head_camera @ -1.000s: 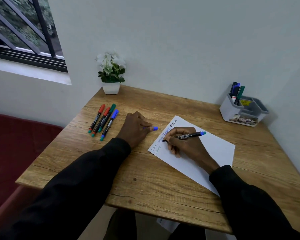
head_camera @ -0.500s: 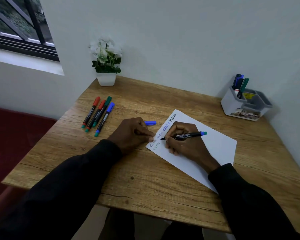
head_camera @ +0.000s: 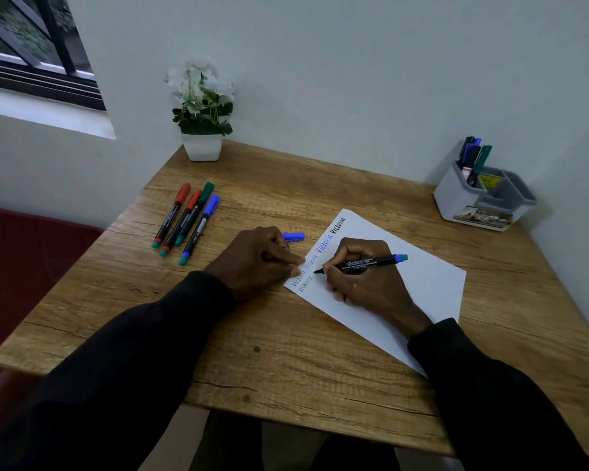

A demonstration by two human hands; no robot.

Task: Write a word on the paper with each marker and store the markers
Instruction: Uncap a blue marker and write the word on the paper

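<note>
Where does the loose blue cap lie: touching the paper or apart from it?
Apart. The head view shows a strip of bare table between the blue cap and the paper.

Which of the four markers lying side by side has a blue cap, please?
The rightmost marker, nearest the left hand; the others have red or green caps.
</note>
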